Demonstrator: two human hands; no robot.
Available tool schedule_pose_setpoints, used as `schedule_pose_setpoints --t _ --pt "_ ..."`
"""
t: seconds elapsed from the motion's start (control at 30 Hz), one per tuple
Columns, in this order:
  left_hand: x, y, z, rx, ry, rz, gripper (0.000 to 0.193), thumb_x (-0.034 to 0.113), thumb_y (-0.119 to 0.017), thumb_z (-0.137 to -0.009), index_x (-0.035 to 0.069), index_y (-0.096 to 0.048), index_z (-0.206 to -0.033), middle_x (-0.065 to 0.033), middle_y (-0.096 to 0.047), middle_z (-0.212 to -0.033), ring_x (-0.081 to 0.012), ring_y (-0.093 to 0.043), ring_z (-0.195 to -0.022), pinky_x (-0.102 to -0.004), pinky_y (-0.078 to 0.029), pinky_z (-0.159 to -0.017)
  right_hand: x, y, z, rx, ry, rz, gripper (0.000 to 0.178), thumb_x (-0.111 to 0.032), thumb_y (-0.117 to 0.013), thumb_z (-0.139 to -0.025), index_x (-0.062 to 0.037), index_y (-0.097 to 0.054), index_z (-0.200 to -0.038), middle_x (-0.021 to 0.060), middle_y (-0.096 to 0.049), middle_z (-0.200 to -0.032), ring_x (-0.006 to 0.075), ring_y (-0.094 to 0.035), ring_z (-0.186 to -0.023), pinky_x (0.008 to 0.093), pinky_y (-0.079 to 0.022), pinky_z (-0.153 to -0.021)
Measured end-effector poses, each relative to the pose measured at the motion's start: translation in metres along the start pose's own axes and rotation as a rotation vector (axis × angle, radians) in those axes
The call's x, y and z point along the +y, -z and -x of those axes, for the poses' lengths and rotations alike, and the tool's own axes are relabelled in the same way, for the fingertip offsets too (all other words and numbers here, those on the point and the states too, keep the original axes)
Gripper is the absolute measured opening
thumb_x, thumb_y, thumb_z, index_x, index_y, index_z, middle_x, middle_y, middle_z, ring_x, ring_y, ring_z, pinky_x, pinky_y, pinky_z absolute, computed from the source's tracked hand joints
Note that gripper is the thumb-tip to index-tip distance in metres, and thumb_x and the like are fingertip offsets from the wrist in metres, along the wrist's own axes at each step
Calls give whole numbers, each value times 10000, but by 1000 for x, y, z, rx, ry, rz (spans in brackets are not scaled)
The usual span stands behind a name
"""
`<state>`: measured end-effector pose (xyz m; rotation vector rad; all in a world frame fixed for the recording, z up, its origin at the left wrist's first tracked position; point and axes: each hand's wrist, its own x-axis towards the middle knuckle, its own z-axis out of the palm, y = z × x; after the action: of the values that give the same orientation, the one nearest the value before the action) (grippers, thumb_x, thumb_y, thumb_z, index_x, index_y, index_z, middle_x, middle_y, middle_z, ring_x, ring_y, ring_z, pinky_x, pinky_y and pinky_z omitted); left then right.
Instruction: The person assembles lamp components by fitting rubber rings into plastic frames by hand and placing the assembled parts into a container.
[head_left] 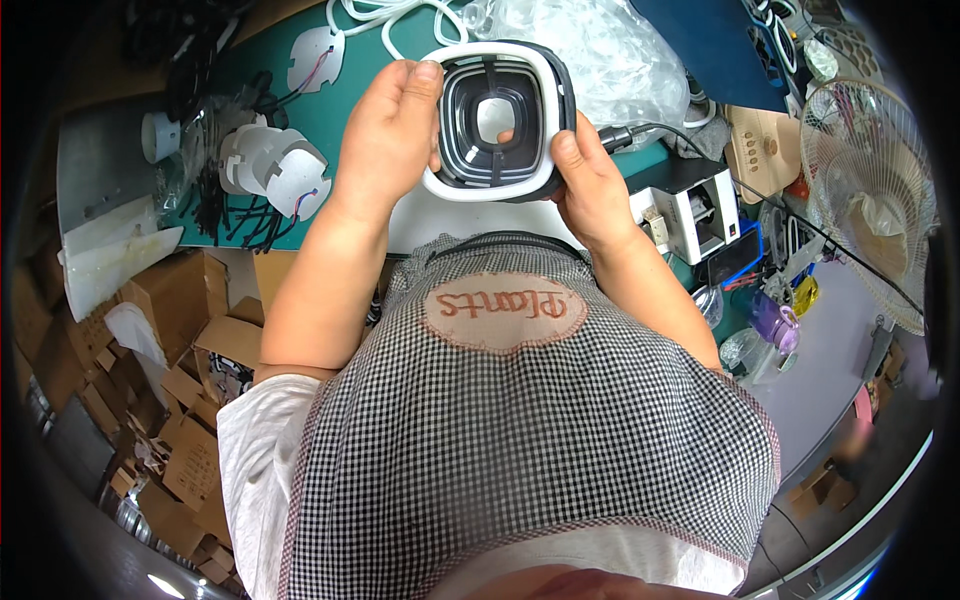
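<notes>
Between my two hands is a rounded-square housing (pixel 488 172) with a white rim, a black outer shell and stepped black rings inside. Its open face is turned up toward me, and a fingertip shows near the pale opening at its middle. My left hand (pixel 390 130) grips the left side, with the thumb up by the upper left corner of the rim. On the right side, my right hand (pixel 594 185) is closed round the edge, thumb on the rim and some fingers hidden behind. The housing is raised over the near edge of the green work mat (pixel 372 32).
Left on the mat lie several white plates (pixel 270 165) with wires. Behind the housing are a clear plastic bag (pixel 600 65) and a white cable (pixel 395 15). At right stand a black-and-white device (pixel 690 210) and a fan (pixel 870 180). Cardboard boxes (pixel 190 465) fill the lower left.
</notes>
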<state>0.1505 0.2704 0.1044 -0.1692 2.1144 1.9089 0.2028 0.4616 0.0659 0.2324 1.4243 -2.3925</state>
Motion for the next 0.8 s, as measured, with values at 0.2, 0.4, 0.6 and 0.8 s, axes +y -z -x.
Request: schedule_pose_setpoints --t 0.2,0.4,0.6,0.8 --pt "-4 0 1 5 18 50 331 352 -432 -1005 77 -503 -834 33 -430 -566 -54 -382 -445 -206 -354 -412 -1 5 -3 -121 60 39 569 -440 -393 -997 -7 -378 -1367 68 -615 -1102 113 -646 -869 221 -548 -642" --pt "-7 -1 -1 47 14 -17 330 342 -440 -1003 79 -507 -815 35 -433 -565 -53 -391 -439 -209 -352 -403 -5 5 -1 -130 38 67 585 -413 -455 -982 34 -364 -1348 144 -628 -1121 188 -636 -985 280 -529 -830" --pt "-8 -8 2 60 27 -33 337 344 -447 -1002 74 -509 -808 20 -466 -568 -69 -432 -445 -216 -376 -427 -13 -7 -2 30 114 139 395 -148 -539 -958 48 -446 -1288 98 -646 -1054 149 -609 -958 285 -489 -883" --pt "3 6 -7 214 -309 -943 316 354 -645 -882 46 -577 -860 -57 -619 -699 -204 -601 -631 -341 -491 -563 -12 -4 3 23 143 130 345 -144 -521 -965 49 -481 -1248 102 -660 -1014 150 -613 -950 281 -490 -877"
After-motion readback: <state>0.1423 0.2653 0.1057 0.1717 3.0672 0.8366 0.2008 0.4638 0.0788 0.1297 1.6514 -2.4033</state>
